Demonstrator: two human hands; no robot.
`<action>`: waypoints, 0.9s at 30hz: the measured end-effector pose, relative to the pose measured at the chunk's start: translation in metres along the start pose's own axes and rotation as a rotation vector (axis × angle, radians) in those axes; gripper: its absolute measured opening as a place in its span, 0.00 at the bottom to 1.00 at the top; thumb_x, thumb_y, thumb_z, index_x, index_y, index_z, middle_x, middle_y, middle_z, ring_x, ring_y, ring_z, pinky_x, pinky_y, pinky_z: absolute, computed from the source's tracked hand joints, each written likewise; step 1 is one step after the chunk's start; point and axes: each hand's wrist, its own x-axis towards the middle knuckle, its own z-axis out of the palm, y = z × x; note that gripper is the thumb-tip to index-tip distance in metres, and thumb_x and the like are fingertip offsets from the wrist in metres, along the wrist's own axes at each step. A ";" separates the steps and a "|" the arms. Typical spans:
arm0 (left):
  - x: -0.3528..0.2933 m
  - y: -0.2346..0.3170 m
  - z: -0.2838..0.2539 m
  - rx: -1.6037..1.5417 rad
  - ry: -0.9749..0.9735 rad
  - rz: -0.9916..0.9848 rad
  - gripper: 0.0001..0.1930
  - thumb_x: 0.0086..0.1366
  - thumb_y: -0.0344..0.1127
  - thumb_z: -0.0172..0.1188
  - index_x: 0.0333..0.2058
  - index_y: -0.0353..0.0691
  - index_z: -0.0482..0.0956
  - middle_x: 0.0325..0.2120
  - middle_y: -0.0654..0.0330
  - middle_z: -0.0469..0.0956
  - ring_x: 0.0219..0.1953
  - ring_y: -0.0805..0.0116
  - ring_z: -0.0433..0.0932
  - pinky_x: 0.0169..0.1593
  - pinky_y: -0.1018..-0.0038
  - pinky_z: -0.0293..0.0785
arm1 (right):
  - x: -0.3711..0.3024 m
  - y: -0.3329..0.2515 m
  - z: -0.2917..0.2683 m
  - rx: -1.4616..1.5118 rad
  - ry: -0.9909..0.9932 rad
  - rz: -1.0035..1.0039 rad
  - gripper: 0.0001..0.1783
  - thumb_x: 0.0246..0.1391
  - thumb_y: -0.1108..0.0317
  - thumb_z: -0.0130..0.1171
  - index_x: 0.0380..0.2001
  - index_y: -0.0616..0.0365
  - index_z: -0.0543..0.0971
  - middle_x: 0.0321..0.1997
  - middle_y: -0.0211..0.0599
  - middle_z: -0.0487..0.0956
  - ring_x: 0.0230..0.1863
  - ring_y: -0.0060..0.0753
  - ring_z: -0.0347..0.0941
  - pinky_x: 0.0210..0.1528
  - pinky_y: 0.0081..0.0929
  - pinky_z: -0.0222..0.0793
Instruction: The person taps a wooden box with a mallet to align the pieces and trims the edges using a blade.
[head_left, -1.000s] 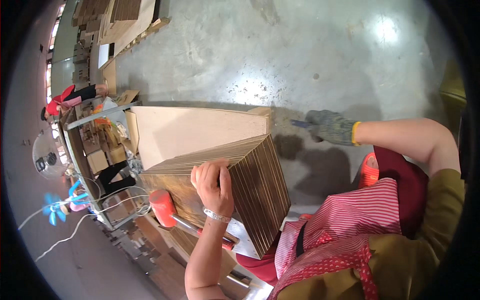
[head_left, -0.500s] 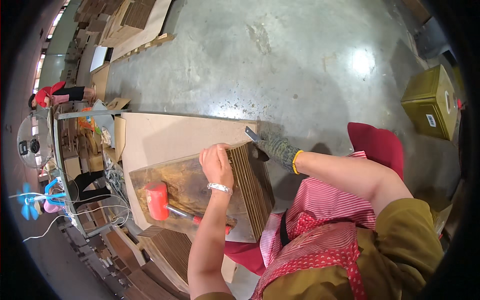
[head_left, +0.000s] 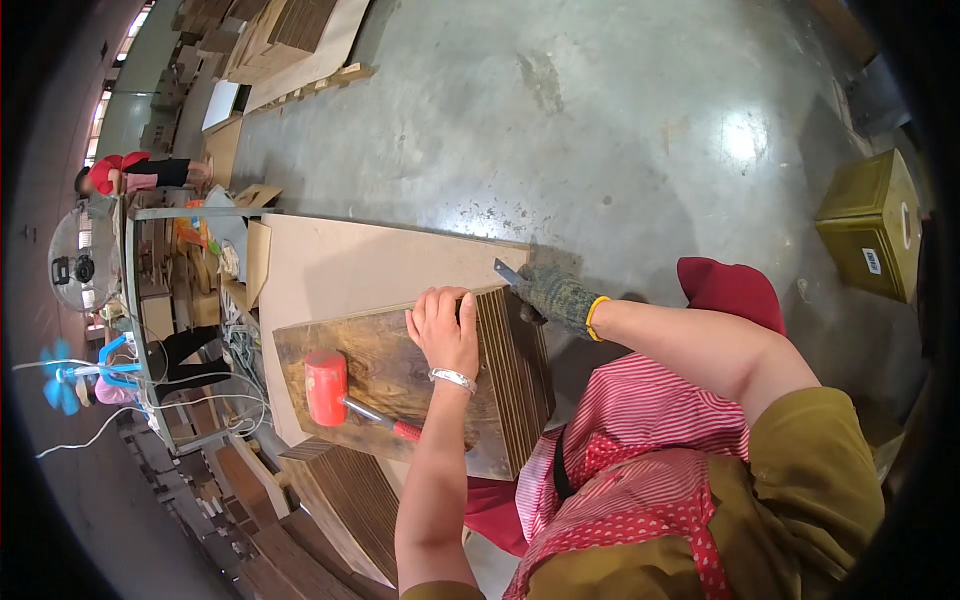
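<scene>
My bare left hand (head_left: 441, 327) lies palm down on a stack of dark wood-grain boards (head_left: 390, 370), its fingers stretched toward the far edge. My right hand (head_left: 556, 298), in a dark knitted glove with a yellow cuff, is closed round a flat metal blade (head_left: 507, 271) at the stack's far right corner. The blade's tip points up and left; its handle is hidden in the glove. On the top board, left of my left forearm, rests a red-headed mallet (head_left: 327, 388), its metal shaft and red grip running partly under that forearm.
Beneath the stack lies a pale board (head_left: 340, 255). A second stack of boards (head_left: 345, 500) stands at the lower left. Beyond are a metal frame rack (head_left: 131, 290), a blue fan (head_left: 62, 377) with trailing cables and another person (head_left: 140, 173). An olive metal can (head_left: 868, 228) stands right.
My left hand has flattened, its fingers more stretched out on the top board. The right hand still grips the blade at the same corner. The whole view has shifted slightly.
</scene>
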 end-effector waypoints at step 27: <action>-0.002 0.002 0.004 -0.400 0.362 -0.053 0.27 0.62 0.45 0.50 0.55 0.34 0.61 0.53 0.49 0.63 0.56 0.52 0.61 0.60 0.59 0.51 | 0.008 -0.018 -0.015 -0.246 0.108 -0.120 0.21 0.52 0.63 0.51 0.48 0.65 0.68 0.36 0.53 0.75 0.37 0.46 0.74 0.41 0.41 0.67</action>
